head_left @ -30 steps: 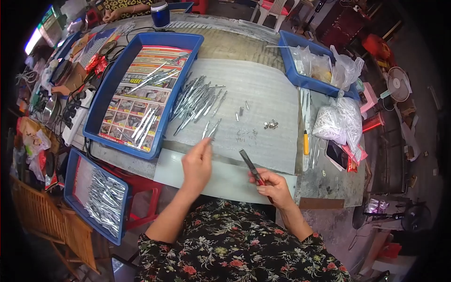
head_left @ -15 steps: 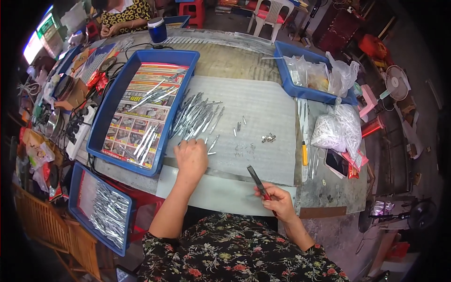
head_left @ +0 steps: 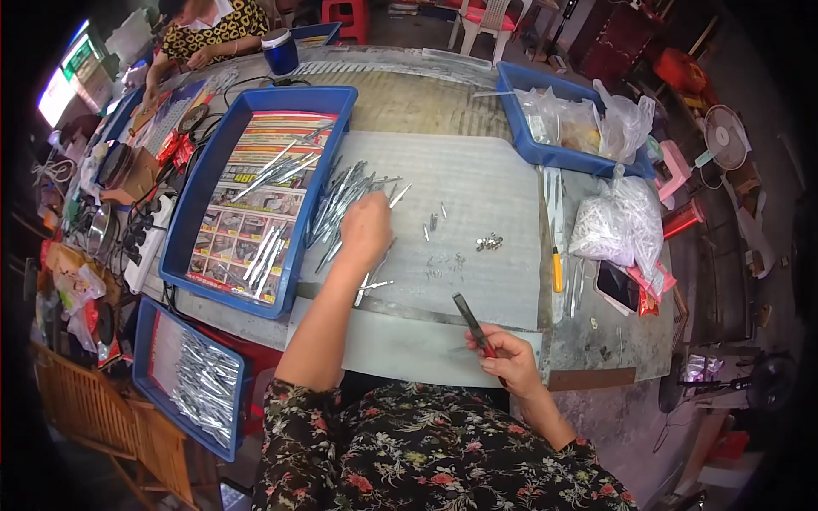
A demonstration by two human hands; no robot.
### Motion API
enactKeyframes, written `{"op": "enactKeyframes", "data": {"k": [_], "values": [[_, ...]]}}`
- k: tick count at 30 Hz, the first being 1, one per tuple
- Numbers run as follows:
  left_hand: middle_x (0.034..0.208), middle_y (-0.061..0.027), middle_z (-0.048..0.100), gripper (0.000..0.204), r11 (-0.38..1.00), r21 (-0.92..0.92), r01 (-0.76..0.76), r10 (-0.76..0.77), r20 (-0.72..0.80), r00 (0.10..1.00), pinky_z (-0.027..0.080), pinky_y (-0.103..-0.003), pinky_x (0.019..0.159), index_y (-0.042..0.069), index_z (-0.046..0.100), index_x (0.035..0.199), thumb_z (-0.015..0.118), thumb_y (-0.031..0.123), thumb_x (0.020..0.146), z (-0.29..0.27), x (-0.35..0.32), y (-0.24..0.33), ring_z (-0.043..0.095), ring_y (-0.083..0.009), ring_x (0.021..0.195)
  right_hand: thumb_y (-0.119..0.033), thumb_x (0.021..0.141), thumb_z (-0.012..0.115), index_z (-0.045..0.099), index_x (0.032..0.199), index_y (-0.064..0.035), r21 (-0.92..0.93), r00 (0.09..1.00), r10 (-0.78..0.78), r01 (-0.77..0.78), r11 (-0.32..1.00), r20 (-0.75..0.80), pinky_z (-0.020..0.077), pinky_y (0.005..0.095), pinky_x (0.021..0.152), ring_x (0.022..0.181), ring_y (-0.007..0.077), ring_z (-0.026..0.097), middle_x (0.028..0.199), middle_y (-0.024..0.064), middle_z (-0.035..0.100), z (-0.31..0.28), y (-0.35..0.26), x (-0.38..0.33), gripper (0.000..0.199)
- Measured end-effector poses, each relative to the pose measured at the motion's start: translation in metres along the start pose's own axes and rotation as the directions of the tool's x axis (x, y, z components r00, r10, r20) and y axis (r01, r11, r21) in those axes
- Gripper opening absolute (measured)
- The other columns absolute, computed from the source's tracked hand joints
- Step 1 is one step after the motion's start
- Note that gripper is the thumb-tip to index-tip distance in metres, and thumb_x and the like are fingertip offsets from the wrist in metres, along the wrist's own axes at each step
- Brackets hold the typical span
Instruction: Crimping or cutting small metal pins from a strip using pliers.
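My left hand [head_left: 366, 232] reaches over the near right side of a pile of slim silver metal pieces [head_left: 337, 204] on the white foam sheet [head_left: 503, 187]. Its fingers are curled downward, and what they may grip is hidden under the hand. Beside my wrist, a few loose metal pieces [head_left: 372, 288] lie on the sheet. Near the front edge, my right hand [head_left: 509, 356] is closed around a slim tool [head_left: 470, 318] with a red handle and a long dark end, which points up and left. Small shiny metal parts [head_left: 489, 243] lie farther right on the sheet.
A blue tray [head_left: 294, 247] lined with printed paper holds more metal pieces on the left; a lower blue tray [head_left: 241, 375] is full of them. At right are a yellow-handled cutter [head_left: 557, 271], bags of white pieces [head_left: 615, 226], a phone [head_left: 617, 285] and a blue bin [head_left: 558, 155]. Another person [head_left: 213, 34] sits across.
My left hand has moved away from me and slightly right, onto the pile's side. The right hand still holds the tool in nearly the same place. The view has shifted slightly.
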State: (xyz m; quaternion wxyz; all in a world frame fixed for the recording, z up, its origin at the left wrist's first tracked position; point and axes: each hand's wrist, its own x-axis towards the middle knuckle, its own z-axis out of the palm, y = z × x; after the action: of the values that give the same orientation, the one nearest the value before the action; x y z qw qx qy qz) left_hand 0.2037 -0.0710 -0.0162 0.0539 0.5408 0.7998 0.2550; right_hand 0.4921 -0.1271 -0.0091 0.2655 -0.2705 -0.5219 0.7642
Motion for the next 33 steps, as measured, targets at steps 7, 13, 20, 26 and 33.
{"op": "enactKeyframes", "data": {"k": [7, 13, 20, 26, 33], "values": [[0.078, -0.0172, 0.055, 0.018, 0.915, -0.397, -0.072, 0.113, 0.081, 0.99, 0.041, -0.039, 0.064, 0.001, 0.049, 0.091, 0.049, 0.007, 0.074, -0.054, -0.068, -0.02, 0.052, -0.035, 0.073, 0.003, 0.065, 0.055, 0.052, 0.078, 0.0035, 0.032, 1.0, -0.018, 0.018, 0.999, -0.004, 0.0366, 0.0274, 0.08, 0.095, 0.017, 0.046, 0.107, 0.0144, 0.045, -0.004, 0.001, 0.001, 0.013], [0.076, -0.0154, 0.053, 0.018, 0.985, -0.097, -0.146, 0.162, 0.188, 0.969, 0.042, -0.039, 0.062, 0.002, 0.052, 0.084, 0.057, 0.011, 0.07, -0.053, -0.105, -0.036, 0.052, -0.0326, 0.072, 0.003, 0.065, 0.054, 0.052, 0.08, 0.0043, 0.05, 0.999, -0.021, 0.02, 0.999, 0.026, 0.0367, 0.0264, 0.078, 0.094, 0.0165, 0.046, 0.108, 0.0145, 0.046, 0.001, 0.004, 0.005, 0.015], [0.073, -0.0164, 0.054, 0.011, 0.984, -0.175, -0.022, 0.028, 0.031, 0.999, 0.041, -0.041, 0.061, 0.001, 0.052, 0.071, 0.054, 0.011, 0.07, -0.047, -0.096, -0.033, 0.052, -0.0347, 0.069, 0.003, 0.065, 0.054, 0.052, 0.081, 0.0043, 0.049, 0.999, -0.033, 0.032, 0.998, 0.026, 0.0367, 0.0267, 0.079, 0.094, 0.0171, 0.046, 0.109, 0.0151, 0.045, 0.001, 0.007, 0.002, 0.016], [0.076, -0.0179, 0.056, 0.014, 0.983, -0.005, 0.182, -0.182, 0.011, 0.983, 0.043, -0.042, 0.063, 0.002, 0.055, 0.076, 0.052, 0.015, 0.072, -0.037, -0.097, -0.029, 0.055, -0.035, 0.071, 0.004, 0.065, 0.054, 0.051, 0.079, 0.0037, 0.046, 0.999, -0.017, 0.016, 0.999, 0.037, 0.037, 0.0274, 0.08, 0.094, 0.0178, 0.047, 0.109, 0.0156, 0.045, 0.007, 0.005, 0.002, 0.014], [0.072, -0.0168, 0.056, 0.018, 0.974, -0.221, 0.042, -0.07, -0.12, 0.99, 0.043, -0.038, 0.06, 0.002, 0.056, 0.087, 0.049, 0.015, 0.077, -0.039, -0.102, -0.024, 0.056, -0.0304, 0.064, 0.003, 0.062, 0.056, 0.052, 0.077, 0.0027, -0.032, 1.0, -0.022, 0.022, 0.999, -0.012, 0.0376, 0.0279, 0.079, 0.094, 0.0183, 0.048, 0.108, 0.0156, 0.046, 0.007, 0.007, 0.001, 0.016]]}}
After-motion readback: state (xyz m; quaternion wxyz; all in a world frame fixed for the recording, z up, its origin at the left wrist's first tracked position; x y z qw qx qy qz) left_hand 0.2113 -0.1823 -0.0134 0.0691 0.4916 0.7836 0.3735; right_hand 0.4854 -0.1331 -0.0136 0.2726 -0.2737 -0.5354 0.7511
